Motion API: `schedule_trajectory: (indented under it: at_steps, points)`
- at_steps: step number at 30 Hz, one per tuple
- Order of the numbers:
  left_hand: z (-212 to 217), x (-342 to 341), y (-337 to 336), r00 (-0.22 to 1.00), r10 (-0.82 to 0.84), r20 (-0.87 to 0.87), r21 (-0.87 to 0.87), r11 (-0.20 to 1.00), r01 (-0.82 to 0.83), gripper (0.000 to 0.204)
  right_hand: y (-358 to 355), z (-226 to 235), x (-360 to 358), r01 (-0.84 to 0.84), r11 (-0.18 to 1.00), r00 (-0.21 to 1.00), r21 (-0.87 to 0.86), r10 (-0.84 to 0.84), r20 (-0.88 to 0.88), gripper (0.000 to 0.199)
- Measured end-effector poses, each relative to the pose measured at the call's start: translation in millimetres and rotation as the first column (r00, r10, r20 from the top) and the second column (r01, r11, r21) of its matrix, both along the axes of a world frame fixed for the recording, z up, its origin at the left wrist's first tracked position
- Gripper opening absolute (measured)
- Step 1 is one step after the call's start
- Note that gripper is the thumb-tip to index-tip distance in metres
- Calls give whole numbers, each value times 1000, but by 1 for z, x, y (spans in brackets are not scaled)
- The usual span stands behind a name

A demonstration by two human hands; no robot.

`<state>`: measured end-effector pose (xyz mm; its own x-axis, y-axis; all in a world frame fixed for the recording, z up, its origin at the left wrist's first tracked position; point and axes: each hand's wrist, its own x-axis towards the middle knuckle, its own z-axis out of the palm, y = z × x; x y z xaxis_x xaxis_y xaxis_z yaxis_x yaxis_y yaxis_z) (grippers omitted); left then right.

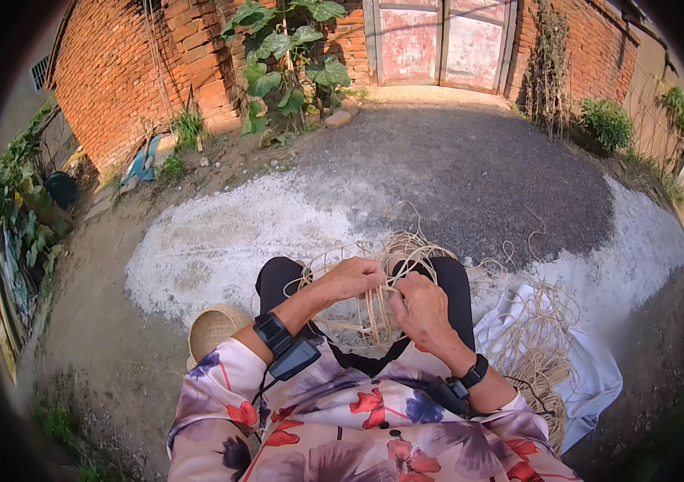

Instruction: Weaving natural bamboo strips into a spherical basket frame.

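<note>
My left hand (358,276) and my right hand (421,309) meet above my lap, close together. Both are closed, fingers pinching thin tan cord-like strands (375,321). The strands hang down between my knees, and their loose loops (411,245) spread out in front of my hands. I cannot tell whether they are straw, rattan or twisted cord. My fingertips partly hide where the strands meet. On my right, a large tangled heap of the same strands (539,353) lies on a white cloth (591,394).
A small woven basket (215,329) is on the ground by my left elbow. Pale concrete (221,217) and dark gravelly ground (487,177) stretch ahead to a worn red-and-white double door (441,44). Brick walls (133,80) and a leafy vine (286,64) stand beyond.
</note>
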<state>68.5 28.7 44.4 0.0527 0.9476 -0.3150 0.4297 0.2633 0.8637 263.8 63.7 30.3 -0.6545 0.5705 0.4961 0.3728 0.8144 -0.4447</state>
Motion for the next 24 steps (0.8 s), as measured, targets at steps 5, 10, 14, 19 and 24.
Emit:
schedule_trajectory:
  at_steps: [5, 10, 14, 19, 24]
  points:
    - [-3, 7, -12, 997, 45, -67, 218, 976, -29, 22, 15, 0, 1, -237, 806, 941, -543, 52, -333, 22]
    - [-7, 9, -14, 988, 80, -135, 236, 971, -46, 19, 25, 8, 14, -457, -206, 889, -865, -67, -454, 20]
    - [-10, 16, -21, 982, 91, -167, 359, 933, -26, 18, 36, 12, 1, -388, -92, 914, -917, -165, -371, 19]
    - [-3, 21, -22, 957, 187, -221, 420, 904, -79, 21, 43, 14, -14, -382, -95, 916, -919, -171, -363, 17]
    - [-7, 19, -12, 889, 318, -330, 561, 823, -86, 26, 41, 37, 18, -639, -131, 769, -758, -69, -636, 17]
